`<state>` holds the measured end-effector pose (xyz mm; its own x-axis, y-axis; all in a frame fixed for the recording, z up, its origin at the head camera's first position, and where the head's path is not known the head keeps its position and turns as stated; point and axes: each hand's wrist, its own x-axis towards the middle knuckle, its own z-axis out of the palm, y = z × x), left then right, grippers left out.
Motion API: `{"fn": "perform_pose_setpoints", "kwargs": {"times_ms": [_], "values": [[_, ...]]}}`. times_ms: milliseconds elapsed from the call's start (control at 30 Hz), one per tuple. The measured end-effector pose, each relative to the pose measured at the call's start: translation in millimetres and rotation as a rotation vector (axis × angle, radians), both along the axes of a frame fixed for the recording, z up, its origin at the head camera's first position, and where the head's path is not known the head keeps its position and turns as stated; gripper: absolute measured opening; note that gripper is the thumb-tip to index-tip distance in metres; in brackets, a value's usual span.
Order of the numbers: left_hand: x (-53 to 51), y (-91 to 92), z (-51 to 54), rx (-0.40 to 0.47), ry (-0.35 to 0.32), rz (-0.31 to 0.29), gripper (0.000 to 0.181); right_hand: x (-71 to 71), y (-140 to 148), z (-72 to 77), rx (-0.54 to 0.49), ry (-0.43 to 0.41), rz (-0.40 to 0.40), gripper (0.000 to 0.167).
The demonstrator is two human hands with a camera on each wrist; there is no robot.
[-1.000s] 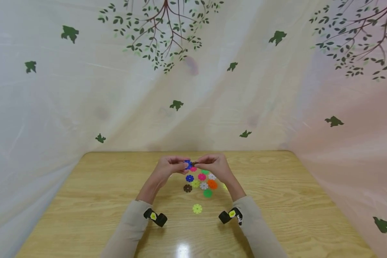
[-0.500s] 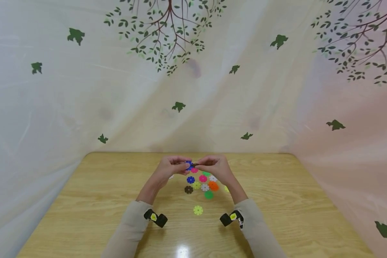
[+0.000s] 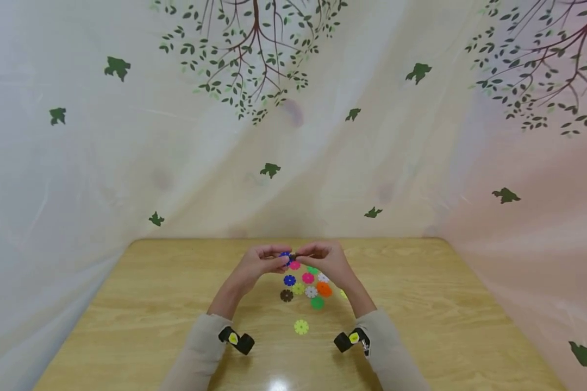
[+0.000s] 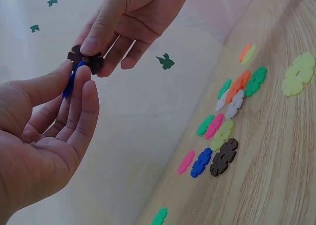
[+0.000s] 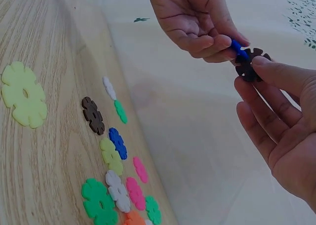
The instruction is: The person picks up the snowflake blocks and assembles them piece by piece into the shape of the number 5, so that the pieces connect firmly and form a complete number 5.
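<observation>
Both hands are raised above the far part of the wooden table, meeting at two notched, flower-shaped plastic discs. My left hand pinches a blue disc between thumb and fingers; in the left wrist view it appears nearly edge-on. Thumb and fingers of my right hand pinch a dark brown disc, partly covered by the thumb. The two discs touch at their rims and stand at an angle to each other, the blue edge at a notch of the brown one. How deep they sit in each other cannot be seen.
On the table below lie several loose discs: brown, blue, pink, orange, green and white among them. A yellow disc lies nearer the front. A printed curtain hangs behind.
The head view has tilted up slightly, so table and hands sit lower in it. Both hands keep hold of their discs; the brown disc has turned slightly.
</observation>
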<state>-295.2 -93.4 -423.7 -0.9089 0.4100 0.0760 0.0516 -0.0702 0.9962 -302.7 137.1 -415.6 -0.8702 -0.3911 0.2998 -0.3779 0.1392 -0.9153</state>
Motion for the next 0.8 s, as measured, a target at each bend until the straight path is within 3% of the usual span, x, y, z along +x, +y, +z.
{"fn": "perform_pose_setpoints", "kwargs": {"times_ms": [433, 600, 800], "values": [[-1.2, 0.3, -3.1, -0.037, -0.006, 0.043, 0.037, -3.0, 2, 2.4, 0.056, -0.019, 0.059, 0.022], [-2.1, -2.4, -4.5, -0.040, -0.015, 0.062, 0.036, -7.6, 12, 4.2, 0.179, -0.034, 0.106, 0.038], [-3.4, -10.4, -4.2, -0.035, -0.011, 0.103, 0.036, -8.0, 29, 5.2, 0.337, -0.047, 0.193, 0.036]]}}
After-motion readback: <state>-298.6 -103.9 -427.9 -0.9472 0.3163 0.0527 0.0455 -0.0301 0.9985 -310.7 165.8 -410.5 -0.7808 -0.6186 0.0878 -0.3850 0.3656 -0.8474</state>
